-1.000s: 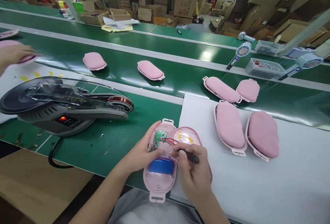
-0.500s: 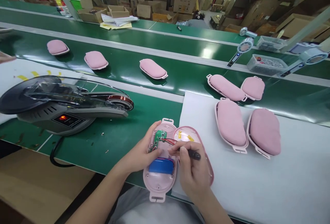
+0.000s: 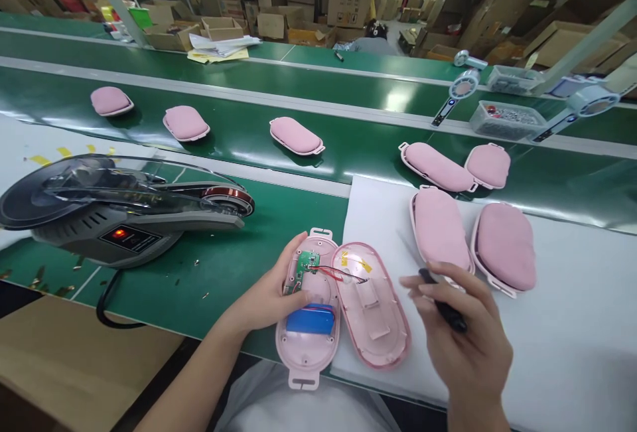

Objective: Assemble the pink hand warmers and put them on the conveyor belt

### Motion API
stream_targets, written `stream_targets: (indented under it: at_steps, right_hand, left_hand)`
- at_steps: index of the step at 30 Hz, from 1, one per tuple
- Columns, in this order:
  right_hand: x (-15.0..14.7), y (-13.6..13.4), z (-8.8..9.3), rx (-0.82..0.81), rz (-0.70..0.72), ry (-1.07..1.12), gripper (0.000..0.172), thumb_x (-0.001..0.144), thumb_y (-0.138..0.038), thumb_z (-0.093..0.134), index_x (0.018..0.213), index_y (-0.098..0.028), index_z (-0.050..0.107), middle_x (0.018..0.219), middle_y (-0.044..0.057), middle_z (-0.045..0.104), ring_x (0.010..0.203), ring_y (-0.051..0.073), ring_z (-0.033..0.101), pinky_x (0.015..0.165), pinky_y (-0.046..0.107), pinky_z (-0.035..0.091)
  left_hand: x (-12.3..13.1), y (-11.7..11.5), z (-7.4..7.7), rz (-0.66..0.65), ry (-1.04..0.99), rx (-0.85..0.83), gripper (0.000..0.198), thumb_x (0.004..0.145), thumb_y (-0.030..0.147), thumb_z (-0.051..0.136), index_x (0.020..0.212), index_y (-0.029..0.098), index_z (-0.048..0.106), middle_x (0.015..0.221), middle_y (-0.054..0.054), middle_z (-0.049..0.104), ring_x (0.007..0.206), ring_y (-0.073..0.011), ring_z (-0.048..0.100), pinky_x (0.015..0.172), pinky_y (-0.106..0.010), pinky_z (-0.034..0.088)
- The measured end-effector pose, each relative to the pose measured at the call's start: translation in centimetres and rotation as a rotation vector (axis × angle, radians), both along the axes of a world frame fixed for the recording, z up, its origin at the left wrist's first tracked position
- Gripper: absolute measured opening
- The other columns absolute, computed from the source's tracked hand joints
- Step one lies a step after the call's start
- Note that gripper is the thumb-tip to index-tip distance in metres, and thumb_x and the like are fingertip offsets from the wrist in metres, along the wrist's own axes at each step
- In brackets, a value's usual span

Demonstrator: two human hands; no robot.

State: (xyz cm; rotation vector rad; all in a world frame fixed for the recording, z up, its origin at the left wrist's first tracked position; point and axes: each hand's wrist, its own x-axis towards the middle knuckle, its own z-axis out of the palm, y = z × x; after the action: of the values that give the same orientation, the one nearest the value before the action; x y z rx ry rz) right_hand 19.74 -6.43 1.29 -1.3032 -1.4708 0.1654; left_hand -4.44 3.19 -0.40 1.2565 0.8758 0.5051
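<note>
An opened pink case lies in front of me. Its left half (image 3: 307,351) holds a green circuit board (image 3: 309,261) and a blue battery (image 3: 311,320); red and black wires run to the right half (image 3: 385,316), which has yellow tape inside. My left hand (image 3: 279,296) grips the left half by its side, thumb near the battery. My right hand (image 3: 460,326) is off to the right over the white sheet, closed around a black-handled tool (image 3: 450,316) whose thin tip is blurred and points up and left.
A tape dispenser (image 3: 129,213) with a lit red light stands at the left. Closed pink cases (image 3: 440,229) lie at the right and along the green belt (image 3: 348,137). Handheld fans (image 3: 460,90) and a clear bin (image 3: 507,120) are at the back right.
My right hand has moved right with the black-handled tool, away from the wires, uncovering the right case half. My left hand keeps its hold. The view has shifted slightly.
</note>
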Motion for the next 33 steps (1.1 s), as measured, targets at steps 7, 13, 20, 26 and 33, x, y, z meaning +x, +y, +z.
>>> stream_targets:
  at_steps: [7, 13, 20, 26, 33]
  right_hand:
    - [4.2, -2.0, -3.1, -0.281, -0.199, -0.526, 0.027, 0.087, -0.043, 0.055, 0.104, -0.025, 0.066, 0.124, 0.012, 0.046, 0.091, 0.024, 0.052, 0.08, 0.048, 0.044]
    - [0.2, -3.9, -3.2, -0.166, -0.264, -0.505, 0.017, 0.089, -0.029, 0.055, 0.102, -0.023, 0.063, 0.094, 0.007, 0.046, 0.077, 0.02, 0.043, 0.073, 0.039, 0.039]
    - [-9.0, -0.3, -1.8, -0.157, -0.035, -0.5, 0.019, 0.09, -0.028, 0.052, 0.101, -0.017, 0.063, 0.081, 0.006, 0.06, 0.075, 0.022, 0.05, 0.069, 0.035, 0.04]
    - [-11.2, 2.2, -2.9, -0.127, -0.095, -0.573, 0.031, 0.09, -0.011, 0.045, 0.062, -0.02, 0.055, 0.059, 0.001, 0.056, 0.059, 0.018, 0.047, 0.058, 0.031, 0.03]
    - [-10.1, 2.5, -2.0, -0.189, -0.329, -0.591, 0.023, 0.084, -0.012, 0.053, 0.064, -0.02, 0.062, 0.073, 0.01, 0.055, 0.071, 0.024, 0.042, 0.06, 0.034, 0.029]
  left_hand:
    - [-0.9, 0.5, -0.7, -0.102, -0.296, -0.207, 0.103, 0.074, 0.027, 0.075, 0.15, 0.035, 0.005, 0.156, -0.008, 0.028, 0.134, -0.0295, 0.04, 0.101, -0.037, 0.044]
    - [-0.7, 0.2, -0.6, -0.001, -0.263, -0.162, 0.101, 0.069, 0.032, 0.079, 0.149, 0.034, 0.017, 0.158, -0.005, 0.022, 0.14, -0.0317, 0.031, 0.106, -0.038, 0.04]
    - [-0.2, -0.2, 0.1, 0.109, -0.326, -0.219, 0.077, 0.076, 0.038, 0.072, 0.143, 0.03, 0.036, 0.153, -0.007, 0.035, 0.136, -0.0325, 0.038, 0.105, -0.042, 0.04]
    - [-0.2, -0.4, -0.4, 0.156, -0.366, -0.231, 0.068, 0.079, 0.031, 0.068, 0.14, 0.029, 0.039, 0.15, -0.006, 0.04, 0.134, -0.0291, 0.041, 0.107, -0.039, 0.037]
    - [0.3, -0.7, -0.4, 0.164, -0.338, -0.19, 0.072, 0.077, 0.031, 0.072, 0.139, 0.029, 0.034, 0.148, -0.008, 0.042, 0.131, -0.0278, 0.044, 0.103, -0.036, 0.042]
